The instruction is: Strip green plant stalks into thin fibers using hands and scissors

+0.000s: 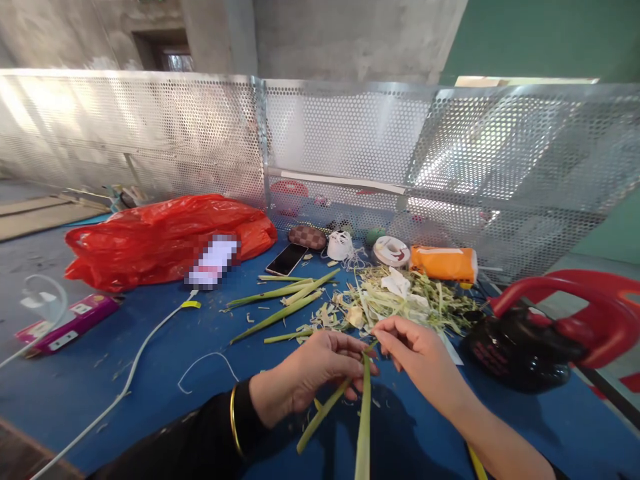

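Observation:
My left hand (317, 370), at the front middle of the blue table, is closed around a long pale-green plant stalk (325, 413). A second, wider stalk (365, 420) points down toward me beneath its fingers. At the upper end of these stalks my right hand (417, 353) is closed in a pinch, thumb against fingers, on the thin tip. Just beyond the hands lie several loose green stalks (280, 319). Behind my right hand is a heap of plant trimmings (425, 300).
A red plastic bag (165, 237) and a purple box (75, 323) stand left, with a white cable (133, 373). Toward the back are a dark phone (287, 259), a tape roll (391, 252) and an orange packet (444, 264). A black pot with red handle (520, 347) stands right.

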Demonstrator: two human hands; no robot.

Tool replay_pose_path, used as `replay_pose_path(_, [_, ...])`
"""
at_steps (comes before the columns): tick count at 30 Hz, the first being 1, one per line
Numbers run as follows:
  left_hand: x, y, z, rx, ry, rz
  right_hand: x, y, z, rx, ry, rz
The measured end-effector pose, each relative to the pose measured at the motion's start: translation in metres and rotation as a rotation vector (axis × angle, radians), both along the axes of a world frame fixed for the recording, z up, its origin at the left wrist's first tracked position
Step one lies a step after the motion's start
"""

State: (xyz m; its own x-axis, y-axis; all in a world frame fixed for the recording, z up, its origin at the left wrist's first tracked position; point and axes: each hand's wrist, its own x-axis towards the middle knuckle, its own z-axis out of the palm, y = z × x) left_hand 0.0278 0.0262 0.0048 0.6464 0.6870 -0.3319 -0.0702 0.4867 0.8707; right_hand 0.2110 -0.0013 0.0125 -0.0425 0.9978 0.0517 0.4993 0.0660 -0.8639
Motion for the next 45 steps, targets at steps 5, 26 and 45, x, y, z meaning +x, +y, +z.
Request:
replay_pose_path(5, [-0.001,0.001,-0.006,-0.206,-0.071,-0.154,0.003,0.008,-0.010,-0.032,-0.040,0.072])
replay_pose_path(26, [0.008,0.001,-0.016,-0.398,-0.043,0.043,0.000,-0.009,0.008,0.350,-0.394,0.531])
replay_pose_path(45, [0.009,-0.011,-0.010,-0.164,-0.069,-0.089,-0.005,0.000,-0.011,-0.031,0.077,0.065])
